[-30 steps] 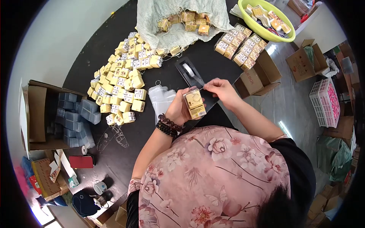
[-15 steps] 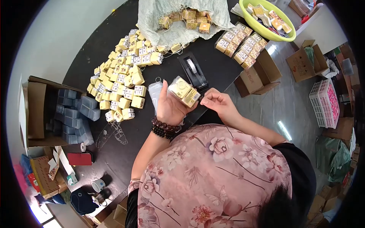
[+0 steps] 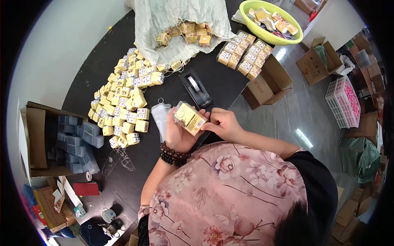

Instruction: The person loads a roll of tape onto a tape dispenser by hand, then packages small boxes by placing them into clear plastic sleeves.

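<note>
The yellow pack (image 3: 191, 118) lies tilted in the left hand (image 3: 179, 133), above the desk (image 3: 225, 84) close to its near edge. That hand is palm up, fingers under the pack, gripping it. The right hand (image 3: 223, 124) has its fingers curled and its thumb at the pack's right-hand corner; I cannot tell whether it pinches anything there.

Clear sleeves (image 3: 161, 119) lie just beside the left hand. Beyond the hands sits a tape dispenser (image 3: 197, 91), toward the desk's right edge. A heap of yellow boxes (image 3: 121, 100) spreads over the left half; a sack (image 3: 184, 16) with more boxes at its mouth lies toward the far edge. Two rows of wrapped packs (image 3: 254, 57) lie along the right edge, near a green basin (image 3: 262, 37). Toward the near left corner are a tape roll (image 3: 88, 176), a red case (image 3: 87, 189) and a cup (image 3: 108, 215).
</note>
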`<state>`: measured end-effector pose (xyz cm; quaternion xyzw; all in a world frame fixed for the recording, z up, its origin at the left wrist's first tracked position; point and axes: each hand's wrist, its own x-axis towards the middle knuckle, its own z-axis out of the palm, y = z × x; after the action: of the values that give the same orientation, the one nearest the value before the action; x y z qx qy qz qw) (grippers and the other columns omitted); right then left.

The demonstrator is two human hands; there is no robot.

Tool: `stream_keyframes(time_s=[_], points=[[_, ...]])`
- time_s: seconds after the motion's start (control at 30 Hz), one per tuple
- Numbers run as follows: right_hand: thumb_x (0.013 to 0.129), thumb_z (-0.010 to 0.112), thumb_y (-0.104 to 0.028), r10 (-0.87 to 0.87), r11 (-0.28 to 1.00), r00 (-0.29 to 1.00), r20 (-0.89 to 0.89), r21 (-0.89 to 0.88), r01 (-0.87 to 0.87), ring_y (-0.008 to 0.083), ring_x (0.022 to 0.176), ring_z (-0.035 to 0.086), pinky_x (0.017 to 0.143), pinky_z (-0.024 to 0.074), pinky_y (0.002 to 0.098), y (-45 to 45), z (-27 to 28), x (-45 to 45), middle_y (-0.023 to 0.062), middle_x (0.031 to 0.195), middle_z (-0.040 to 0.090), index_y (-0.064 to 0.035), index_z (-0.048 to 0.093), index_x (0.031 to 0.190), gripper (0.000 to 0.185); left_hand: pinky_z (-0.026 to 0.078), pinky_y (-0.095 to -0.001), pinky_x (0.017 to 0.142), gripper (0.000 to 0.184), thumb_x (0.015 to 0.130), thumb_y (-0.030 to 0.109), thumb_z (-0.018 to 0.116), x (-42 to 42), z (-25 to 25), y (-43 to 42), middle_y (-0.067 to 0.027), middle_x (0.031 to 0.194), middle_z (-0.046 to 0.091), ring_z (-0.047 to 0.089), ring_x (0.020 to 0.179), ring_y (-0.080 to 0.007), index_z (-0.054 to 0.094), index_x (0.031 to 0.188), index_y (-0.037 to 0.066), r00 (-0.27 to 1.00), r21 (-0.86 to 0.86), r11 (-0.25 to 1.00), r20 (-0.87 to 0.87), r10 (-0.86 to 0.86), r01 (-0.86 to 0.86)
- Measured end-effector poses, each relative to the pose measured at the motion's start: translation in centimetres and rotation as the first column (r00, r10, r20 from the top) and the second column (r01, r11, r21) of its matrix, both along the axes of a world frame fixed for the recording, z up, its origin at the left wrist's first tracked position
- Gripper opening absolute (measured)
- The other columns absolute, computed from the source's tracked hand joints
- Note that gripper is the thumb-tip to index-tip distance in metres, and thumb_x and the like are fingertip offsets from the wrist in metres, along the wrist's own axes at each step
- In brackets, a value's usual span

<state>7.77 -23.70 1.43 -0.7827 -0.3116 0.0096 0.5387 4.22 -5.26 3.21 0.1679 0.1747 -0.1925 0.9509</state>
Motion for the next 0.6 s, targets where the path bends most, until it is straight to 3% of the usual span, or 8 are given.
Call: stream_keyframes(time_s=[0.03, 0.1, 0.13, 0.23, 0.37, 0.43, 0.5, 0.6], points=[[0.082, 0.076, -0.031, -0.010, 1.000, 1.000, 0.009, -0.003, 0.011, 0.0130, 0.058, 0.051, 0.051, 0.0394, 0.0295, -0.1, -0.5, 0.1, 0.0042, 0.066, 0.054, -0.0008, 0.057, 0.066, 0.039, 0.050, -0.0464, 0.090, 0.058, 0.097, 0.052, 0.033, 0.0, 0.0, 0.1, -0.0179, 0.115, 0.059, 0.056, 0.111, -0.0343, 0.055, 0.115, 0.002, 1.000, -0.017, 1.000, -0.001, -0.006, 0.006], [0.084, 0.074, -0.036, 0.112, 0.976, 0.893, -0.436, 0.218, -0.015, 0.0118, 0.066, 0.055, 0.057, 0.0437, 0.0278, -0.1, -1.3, 0.0, 0.0017, 0.076, 0.059, -0.0026, 0.059, 0.085, 0.036, 0.051, -0.0468, 0.088, 0.055, 0.097, 0.051, 0.032, 0.2, 0.1, 0.0, -0.0172, 0.113, 0.062, 0.059, 0.107, -0.0337, 0.057, 0.113, 0.004, 0.999, 0.005, 0.999, 0.023, 0.050, -0.050], [0.089, 0.068, -0.036, 0.368, 0.866, 0.685, -0.629, 0.500, -0.007, 0.0116, 0.081, 0.059, 0.067, 0.0491, 0.0269, 0.2, -1.3, -0.3, 0.0023, 0.094, 0.062, -0.0057, 0.052, 0.106, 0.038, 0.051, -0.0469, 0.089, 0.054, 0.098, 0.050, 0.032, 0.2, 0.3, -0.2, -0.0172, 0.112, 0.063, 0.061, 0.104, -0.0336, 0.057, 0.112, 0.004, 0.995, 0.028, 0.995, 0.039, 0.097, -0.098], [0.096, 0.060, -0.029, 0.619, 0.735, 0.268, -0.738, 0.665, 0.132, 0.0134, 0.098, 0.060, 0.079, 0.0528, 0.0306, -0.1, 0.4, -0.7, 0.0054, 0.110, 0.057, -0.0079, 0.045, 0.111, 0.030, 0.050, -0.0415, 0.089, 0.055, 0.099, 0.048, 0.030, 0.0, 0.5, -0.8, -0.0167, 0.111, 0.063, 0.062, 0.100, -0.0300, 0.056, 0.110, 0.002, 0.992, 0.189, 0.978, 0.102, 0.075, -0.094], [0.094, 0.063, -0.026, 0.668, 0.687, 0.324, -0.670, 0.723, 0.079, 0.0160, 0.101, 0.058, 0.085, 0.0522, 0.0352, 0.9, -1.5, -1.1, 0.0043, 0.107, 0.054, -0.0075, 0.043, 0.105, 0.029, 0.049, -0.0353, 0.090, 0.045, 0.103, 0.040, 0.032, -0.2, -0.2, -1.4, -0.0156, 0.116, 0.061, 0.061, 0.100, -0.0236, 0.054, 0.113, 0.002, 0.982, 0.514, 0.844, 0.172, 0.073, -0.153], [0.092, 0.065, -0.023, 0.632, 0.705, 0.331, -0.701, 0.697, 0.131, 0.0155, 0.101, 0.058, 0.084, 0.0520, 0.0330, 1.1, -0.3, -1.4, 0.0039, 0.105, 0.054, -0.0074, 0.042, 0.106, 0.031, 0.048, -0.0326, 0.089, 0.042, 0.103, 0.037, 0.034, -0.2, -0.4, -1.6, -0.0143, 0.112, 0.062, 0.060, 0.098, -0.0208, 0.055, 0.111, 0.001, 0.970, 0.537, 0.816, 0.219, 0.109, -0.213], [0.091, 0.067, -0.022, 0.619, 0.717, 0.300, -0.726, 0.678, 0.160, 0.0157, 0.097, 0.059, 0.081, 0.0520, 0.0319, 1.0, 0.6, -1.4, 0.0039, 0.103, 0.054, -0.0070, 0.041, 0.107, 0.034, 0.047, -0.0307, 0.088, 0.041, 0.104, 0.035, 0.034, 0.0, -0.8, -1.6, -0.0129, 0.109, 0.062, 0.058, 0.095, -0.0185, 0.055, 0.108, 0.001, 0.935, 0.780, 0.521, 0.334, 0.119, -0.345], [0.085, 0.074, -0.021, 0.506, 0.818, 0.397, -0.766, 0.572, 0.060, 0.0161, 0.089, 0.061, 0.071, 0.0526, 0.0291, -0.4, 1.6, 1.2, 0.0065, 0.104, 0.056, -0.0063, 0.041, 0.114, 0.046, 0.042, -0.0306, 0.089, 0.023, 0.101, 0.021, 0.048, 0.2, -1.6, 0.4, -0.0088, 0.103, 0.061, 0.055, 0.095, -0.0174, 0.056, 0.106, 0.001, 0.890, 0.877, 0.176, 0.456, -0.016, -0.447]])
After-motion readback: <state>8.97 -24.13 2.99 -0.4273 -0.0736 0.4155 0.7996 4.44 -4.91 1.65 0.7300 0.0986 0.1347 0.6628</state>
